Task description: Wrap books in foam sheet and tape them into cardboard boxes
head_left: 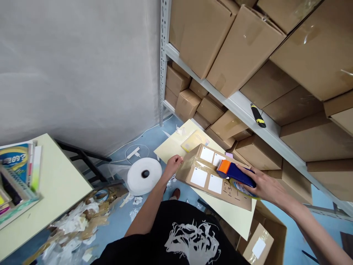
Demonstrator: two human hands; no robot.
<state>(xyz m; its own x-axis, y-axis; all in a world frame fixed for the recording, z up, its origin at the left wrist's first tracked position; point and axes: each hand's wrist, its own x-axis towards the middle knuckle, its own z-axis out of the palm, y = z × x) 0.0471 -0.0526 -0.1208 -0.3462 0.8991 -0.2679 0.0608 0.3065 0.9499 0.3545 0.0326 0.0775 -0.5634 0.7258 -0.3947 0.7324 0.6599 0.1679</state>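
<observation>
Nearest me, low on the right, a large open carton (277, 228) on the floor holds a smaller box (259, 244) with a white label. Just beyond it, a pale table (231, 217) carries the brown box (193, 162), which lies with four white labels and handwritten figures facing up. The person's right hand (260, 184) is wrapped firmly around a blue tape dispenser (238, 176), its orange head over the box's taped seam. The left hand (173, 165) is curled nearly closed at the box's left end; from here I can't tell whether it pinches anything. On the floor to the left sits a white roll (145, 176). Past the box, a yellow packet (194, 140) lies on the table. Farther right, a black-and-yellow cutter (257, 116) rests on a metal shelf (237, 98) stacked with cartons.
</observation>
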